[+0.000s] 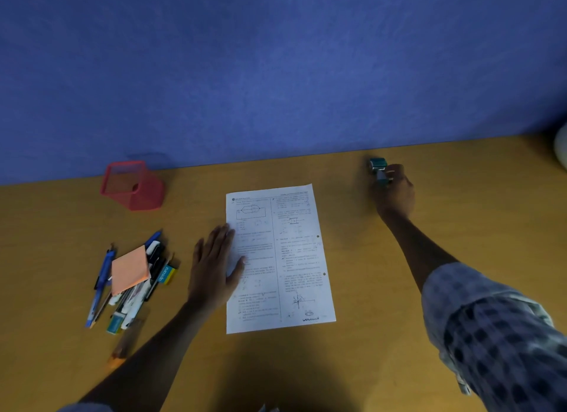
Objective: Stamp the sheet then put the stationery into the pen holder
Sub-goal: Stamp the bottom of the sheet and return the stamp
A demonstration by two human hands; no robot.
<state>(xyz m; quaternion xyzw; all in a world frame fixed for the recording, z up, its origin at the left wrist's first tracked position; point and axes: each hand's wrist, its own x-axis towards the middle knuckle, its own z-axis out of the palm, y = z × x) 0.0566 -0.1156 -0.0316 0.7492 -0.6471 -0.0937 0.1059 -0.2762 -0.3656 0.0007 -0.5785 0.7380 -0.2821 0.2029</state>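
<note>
Blue wall (276, 58) backs a mustard-yellow tabletop (368, 288). At the middle lies a printed sheet (294, 258), with a "CANCELLED" stamp mark (310, 318) near its lower right corner. The left hand (214, 264) lies flat and open, fingers spread, pressing the sheet's left edge. Far right, near the wall, the right hand (394, 190) has its grip closed around a teal stamp (379, 169), well apart from the sheet. A red mesh pen holder (132, 186) stands at the back left, apparently empty. In front of it sits a heap of stationery: blue pens (102, 276), an orange sticky-note pad (130, 269) on top, dark markers (155, 255) and an eraser (167, 275).
</note>
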